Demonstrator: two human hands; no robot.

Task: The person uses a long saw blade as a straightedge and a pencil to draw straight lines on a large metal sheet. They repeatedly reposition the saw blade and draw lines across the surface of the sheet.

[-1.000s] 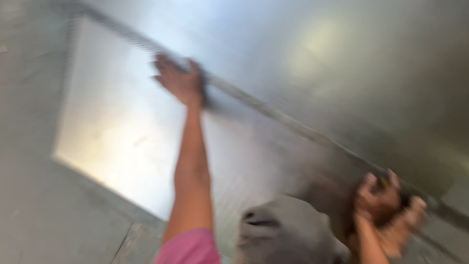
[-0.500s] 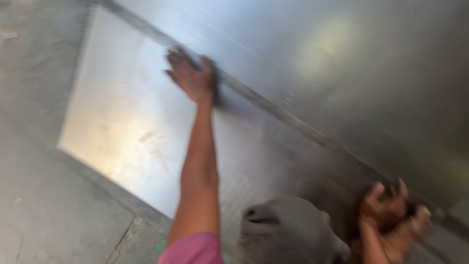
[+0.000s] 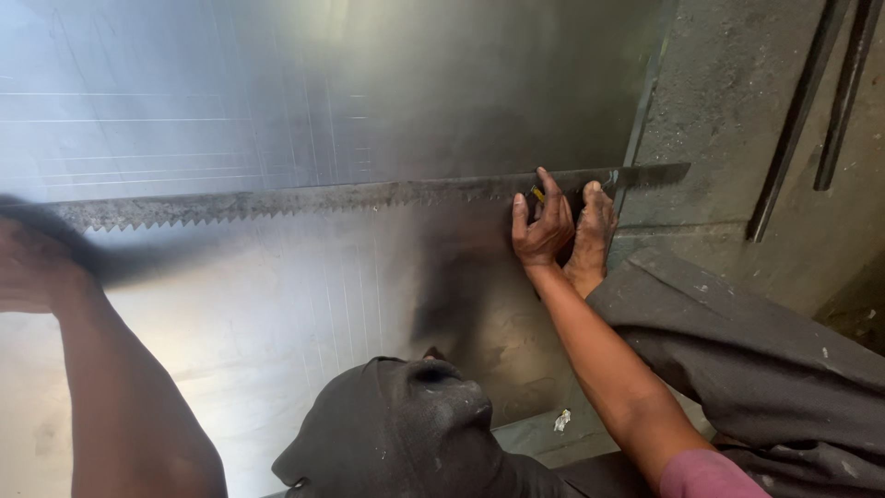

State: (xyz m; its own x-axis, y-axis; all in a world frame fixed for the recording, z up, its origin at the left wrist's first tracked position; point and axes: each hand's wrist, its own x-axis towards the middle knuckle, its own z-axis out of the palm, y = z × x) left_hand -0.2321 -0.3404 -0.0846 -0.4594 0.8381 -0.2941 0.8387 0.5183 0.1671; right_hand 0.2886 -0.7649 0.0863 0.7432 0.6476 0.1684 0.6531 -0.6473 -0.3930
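Observation:
A long, rusty toothed saw blade (image 3: 350, 195) lies flat across a shiny metal sheet (image 3: 277, 101), running left to right. My right hand (image 3: 544, 226) presses down on the blade near its right end, fingers spread. A small yellow tool (image 3: 536, 194) pokes out between the fingers. A bare foot (image 3: 592, 235) presses down right beside that hand. My left hand (image 3: 37, 267) is at the blade's left end and is heavily blurred, so its grip is unclear.
A bent knee in dark cloth (image 3: 406, 433) fills the lower middle, and grey trousers (image 3: 756, 360) the lower right. Right of the sheet is a rough concrete floor (image 3: 719, 92) with dark metal bars (image 3: 802, 111) lying on it.
The view has swung so the blade now runs level across the sheet. My right hand went from low at the right up onto the blade. My left hand shifted to the left end.

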